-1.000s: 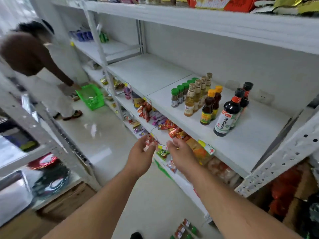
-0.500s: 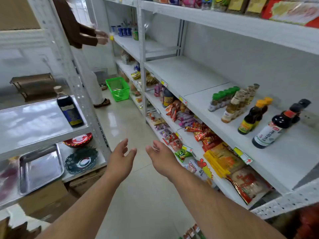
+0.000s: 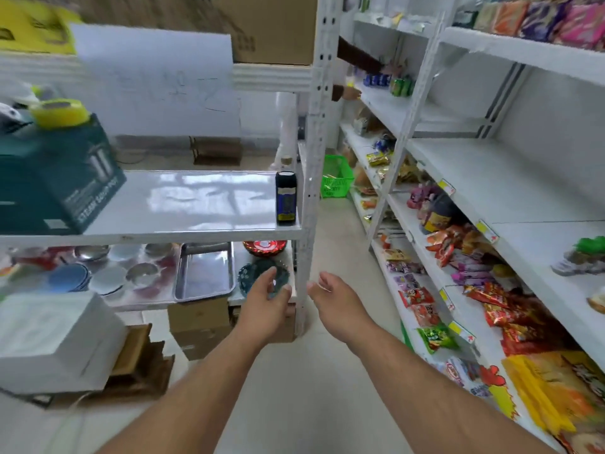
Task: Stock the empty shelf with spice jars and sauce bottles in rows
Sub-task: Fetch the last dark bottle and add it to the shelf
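A dark blue bottle with a blue and yellow label stands alone at the right end of the glossy white shelf on my left. My left hand and my right hand are stretched out in front of me below that shelf, both relaxed and holding nothing. On the right rack, the wide white shelf is mostly bare; a blurred green-capped jar shows at its right edge. The other sauce bottles are out of view.
A white shelf post stands just beyond my hands. Below the left shelf lie a steel tray, bowls and plates. A teal box sits at left. Snack packets fill the right rack's lower shelves. A green basket and a person's arm are farther back.
My view has swung left, away from the shelf with the rows of bottles and toward the left rack. Both hands stayed out in front, open and holding nothing.
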Available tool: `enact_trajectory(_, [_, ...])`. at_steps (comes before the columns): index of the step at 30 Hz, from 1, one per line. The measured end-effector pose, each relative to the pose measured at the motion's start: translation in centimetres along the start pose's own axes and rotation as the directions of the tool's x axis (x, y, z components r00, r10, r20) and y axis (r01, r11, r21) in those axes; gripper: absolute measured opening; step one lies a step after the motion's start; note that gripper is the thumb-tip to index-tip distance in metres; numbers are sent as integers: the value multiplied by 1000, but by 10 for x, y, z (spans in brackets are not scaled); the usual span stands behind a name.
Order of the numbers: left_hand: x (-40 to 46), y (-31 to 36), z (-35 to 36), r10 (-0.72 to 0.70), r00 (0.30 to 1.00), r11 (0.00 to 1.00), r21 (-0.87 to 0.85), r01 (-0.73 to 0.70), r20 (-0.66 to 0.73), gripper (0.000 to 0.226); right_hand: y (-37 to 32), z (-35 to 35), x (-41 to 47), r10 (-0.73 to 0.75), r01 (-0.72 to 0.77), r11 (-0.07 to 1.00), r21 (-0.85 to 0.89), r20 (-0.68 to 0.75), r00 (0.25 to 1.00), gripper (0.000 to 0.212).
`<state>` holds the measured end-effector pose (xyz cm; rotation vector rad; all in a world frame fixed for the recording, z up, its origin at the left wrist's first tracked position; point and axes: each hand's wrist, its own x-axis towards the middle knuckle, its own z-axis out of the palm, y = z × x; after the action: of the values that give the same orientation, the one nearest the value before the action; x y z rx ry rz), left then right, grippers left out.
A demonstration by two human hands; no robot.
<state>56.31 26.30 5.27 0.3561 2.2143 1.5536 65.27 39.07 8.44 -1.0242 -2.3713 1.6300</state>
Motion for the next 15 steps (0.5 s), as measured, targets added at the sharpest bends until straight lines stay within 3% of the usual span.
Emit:
enact_trajectory(6, [-13, -17, -44, -66, 990, 997, -36, 62, -122, 55, -15, 46, 6, -58, 61, 998, -25, 127, 990, 61])
enact_trajectory(15, [-21, -17, -58, -115, 966, 993, -54, 105, -231, 55, -17, 58, 24, -90, 92, 996, -3, 176, 980, 66])
